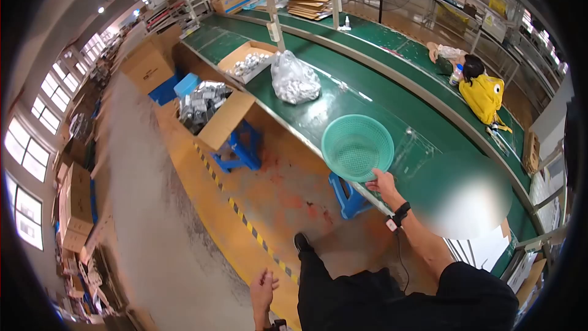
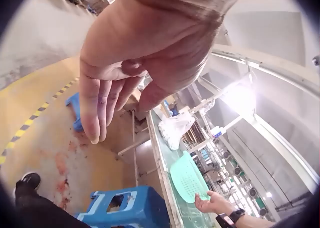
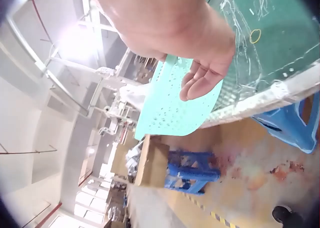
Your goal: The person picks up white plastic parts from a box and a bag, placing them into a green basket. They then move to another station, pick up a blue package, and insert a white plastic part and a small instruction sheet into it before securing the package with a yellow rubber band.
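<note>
A round green mesh basket (image 1: 357,146) lies tilted at the near edge of the green conveyor belt (image 1: 392,73), partly overhanging it. My right hand (image 1: 381,181) reaches out to its near rim, and the curled fingers (image 3: 200,82) hold that rim against the basket (image 3: 170,107). The left wrist view shows the same basket (image 2: 187,178) with the right hand (image 2: 212,204) under its lower edge. My left hand (image 1: 263,285) hangs by my side above the floor. Its fingers (image 2: 95,107) are relaxed and hold nothing.
On the belt lie a clear bag of silver parts (image 1: 295,78) and a cardboard box of parts (image 1: 246,61). An open box of metal parts (image 1: 205,107) sits on a blue stool (image 1: 242,150). Another blue stool (image 1: 349,196) stands below the basket. A yellow-black stripe (image 1: 245,220) crosses the floor.
</note>
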The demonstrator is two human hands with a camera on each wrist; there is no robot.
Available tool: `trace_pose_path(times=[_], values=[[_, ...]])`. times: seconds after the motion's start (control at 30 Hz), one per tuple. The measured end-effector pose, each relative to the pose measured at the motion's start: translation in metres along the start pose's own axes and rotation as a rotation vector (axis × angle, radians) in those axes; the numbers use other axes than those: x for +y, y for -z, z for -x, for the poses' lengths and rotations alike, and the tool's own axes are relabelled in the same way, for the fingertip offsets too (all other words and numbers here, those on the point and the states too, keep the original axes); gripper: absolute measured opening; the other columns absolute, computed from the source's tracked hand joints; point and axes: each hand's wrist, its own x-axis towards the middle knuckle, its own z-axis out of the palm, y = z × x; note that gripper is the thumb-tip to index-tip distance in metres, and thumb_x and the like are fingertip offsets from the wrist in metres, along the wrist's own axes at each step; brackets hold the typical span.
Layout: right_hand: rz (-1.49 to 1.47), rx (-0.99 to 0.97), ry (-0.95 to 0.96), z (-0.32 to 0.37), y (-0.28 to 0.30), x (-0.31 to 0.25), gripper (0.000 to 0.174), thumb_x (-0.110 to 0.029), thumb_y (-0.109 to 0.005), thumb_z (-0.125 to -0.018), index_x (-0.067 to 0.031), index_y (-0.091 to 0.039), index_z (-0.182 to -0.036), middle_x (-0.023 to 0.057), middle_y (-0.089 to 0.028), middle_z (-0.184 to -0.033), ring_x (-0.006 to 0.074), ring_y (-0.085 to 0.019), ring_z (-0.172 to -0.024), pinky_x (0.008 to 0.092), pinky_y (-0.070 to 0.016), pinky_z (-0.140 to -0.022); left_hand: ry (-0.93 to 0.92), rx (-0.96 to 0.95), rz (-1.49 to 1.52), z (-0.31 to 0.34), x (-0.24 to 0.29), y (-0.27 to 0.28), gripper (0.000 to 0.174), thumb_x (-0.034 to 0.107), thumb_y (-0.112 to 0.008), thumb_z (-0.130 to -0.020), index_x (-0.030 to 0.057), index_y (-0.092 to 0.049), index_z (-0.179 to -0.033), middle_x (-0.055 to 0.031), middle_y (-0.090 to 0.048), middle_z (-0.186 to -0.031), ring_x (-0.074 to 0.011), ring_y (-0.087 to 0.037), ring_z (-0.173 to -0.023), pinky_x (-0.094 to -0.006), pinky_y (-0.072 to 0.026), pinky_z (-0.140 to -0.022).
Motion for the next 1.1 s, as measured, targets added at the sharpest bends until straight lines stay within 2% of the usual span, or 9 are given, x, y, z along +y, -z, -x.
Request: trace_pose_path(times=[0.23, 0.37, 0.6, 0.77, 0.9, 0.97, 1.0, 1.07, 1.1], values=[[0.132, 0.220, 0.018, -0.038, -0.024, -0.044, 0.047, -0.037, -0.063, -0.101, 0.0036, -0.058, -0.125, 0.0134, -0.072, -0.098, 0.0212, -0.072, -0.074, 0.0337, -0.0601, -0.065, -0.363, -0.230, -0.170, -0.246, 0.290, -0.035, 0.045, 0.019, -0.057, -0.106, -0.0088, -0.053, -0.141, -0.0150, -0.068, -0.127, -0.0181, -0.068, -0.107, -0.0289, -0.0542, -0.090], [0.700, 0.554, 0.310, -0.047, -0.032, -0.075, 0.053, -0.023, -0.069, -0.097, 0.0005, -0.054, -0.142, 0.0141, -0.070, -0.113, 0.0172, -0.071, -0.086, 0.0307, -0.0579, -0.077, -0.519, -0.360, -0.226, -0.376, 0.402, -0.104, 0.042, 0.019, -0.055, -0.106, -0.0087, -0.057, -0.138, -0.0175, -0.068, -0.131, -0.0213, -0.068, -0.113, -0.0302, -0.0519, -0.097], [0.544, 0.176, 0.650, -0.130, -0.239, -0.252, 0.053, -0.012, -0.071, -0.093, -0.0027, -0.055, -0.143, 0.0168, -0.062, -0.129, 0.0273, -0.066, -0.111, 0.0364, -0.0552, -0.094, -0.946, -0.486, -0.446, -0.583, 0.454, -0.279, 0.041, 0.002, -0.045, -0.094, -0.0078, -0.061, -0.130, -0.0276, -0.057, -0.143, -0.0365, -0.057, -0.132, -0.0394, -0.0412, -0.113], [0.763, 0.099, 0.975, -0.235, -0.360, -0.270, 0.070, -0.025, -0.079, -0.088, 0.0000, -0.049, -0.146, 0.0228, -0.054, -0.142, 0.0396, -0.056, -0.127, 0.0439, -0.0467, -0.107, -0.924, -0.628, -0.537, -0.656, 0.490, -0.340, 0.040, -0.008, -0.040, -0.079, 0.0013, -0.071, -0.103, -0.0319, -0.063, -0.130, -0.0417, -0.054, -0.135, -0.0426, -0.0416, -0.112], [0.813, 0.312, 0.933, -0.309, -0.400, -0.255, 0.056, -0.022, -0.075, -0.088, -0.0036, -0.056, -0.137, 0.0207, -0.059, -0.125, 0.0396, -0.061, -0.111, 0.0430, -0.0510, -0.092, -0.935, -0.885, -0.887, -0.700, 0.498, -0.352, 0.024, -0.001, -0.047, -0.084, 0.0039, -0.067, -0.097, -0.0241, -0.068, -0.108, -0.0429, -0.064, -0.107, -0.0470, -0.0498, -0.095], [0.829, 0.254, 0.777, -0.340, -0.398, -0.239, 0.043, -0.017, -0.072, -0.087, -0.0062, -0.062, -0.128, 0.0194, -0.063, -0.110, 0.0393, -0.063, -0.095, 0.0449, -0.0512, -0.081, -1.054, -0.732, -0.754, -0.746, 0.491, -0.359, 0.023, 0.004, -0.050, -0.085, 0.0017, -0.065, -0.101, -0.0231, -0.066, -0.105, -0.0435, -0.062, -0.101, -0.0484, -0.0492, -0.093], [0.767, 0.258, 0.798, -0.352, -0.398, -0.238, 0.019, -0.010, -0.066, -0.087, -0.0049, -0.067, -0.105, 0.0146, -0.062, -0.087, 0.0377, -0.061, -0.078, 0.0461, -0.0496, -0.071, -1.113, -0.661, -0.680, -0.770, 0.494, -0.367, 0.023, 0.006, -0.051, -0.086, 0.0006, -0.065, -0.103, -0.0226, -0.065, -0.104, -0.0438, -0.061, -0.098, -0.0492, -0.0489, -0.091], [0.654, 0.308, 0.745, -0.353, -0.401, -0.240, 0.010, -0.009, -0.065, -0.088, -0.0029, -0.067, -0.096, 0.0136, -0.061, -0.081, 0.0374, -0.060, -0.075, 0.0453, -0.0491, -0.068, -1.391, -0.588, -0.509, -0.810, 0.509, -0.372, 0.044, 0.007, -0.051, -0.086, -0.0053, -0.060, -0.127, -0.0240, -0.065, -0.118, -0.0413, -0.061, -0.108, -0.0473, -0.0462, -0.100], [0.595, 0.323, 0.711, -0.346, -0.405, -0.246, 0.007, -0.008, -0.064, -0.088, -0.0020, -0.067, -0.091, 0.0131, -0.060, -0.078, 0.0372, -0.060, -0.073, 0.0449, -0.0488, -0.067, -1.273, -0.530, -0.444, -0.841, 0.505, -0.380, 0.053, 0.007, -0.051, -0.087, -0.0033, -0.057, -0.138, -0.0230, -0.064, -0.126, -0.0361, -0.062, -0.112, -0.0462, -0.0455, -0.104]])
